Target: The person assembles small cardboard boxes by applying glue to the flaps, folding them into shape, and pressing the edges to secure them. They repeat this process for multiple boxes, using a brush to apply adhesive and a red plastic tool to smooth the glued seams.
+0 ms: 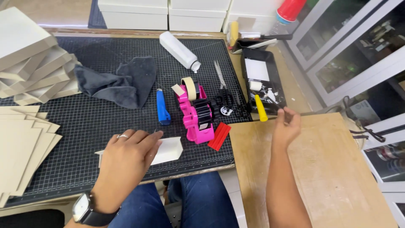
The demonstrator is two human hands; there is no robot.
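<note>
My left hand (126, 162) lies flat on a white paper piece (168, 150) on the black grid cutting mat (97, 122), pressing it down. My right hand (287, 126) hovers over the wooden board (333, 169) with its fingers pinched on a thin dark brush handle (320, 112) that runs off to the right. A small yellow-handled roller (260, 107) leans at the edge of the black glue tray (263, 78) just left of that hand. A pink tape dispenser (196, 116), a blue cutter (162, 107) and a red scraper (219, 136) lie between my hands.
Stacks of beige cardboard pieces (25, 143) and folded box shells (33, 63) fill the left side. A dark cloth (118, 82), a white glue bottle (179, 50) and scissors (221, 86) lie on the mat. White boxes (168, 14) stand behind; glass cabinets (358, 50) stand on the right.
</note>
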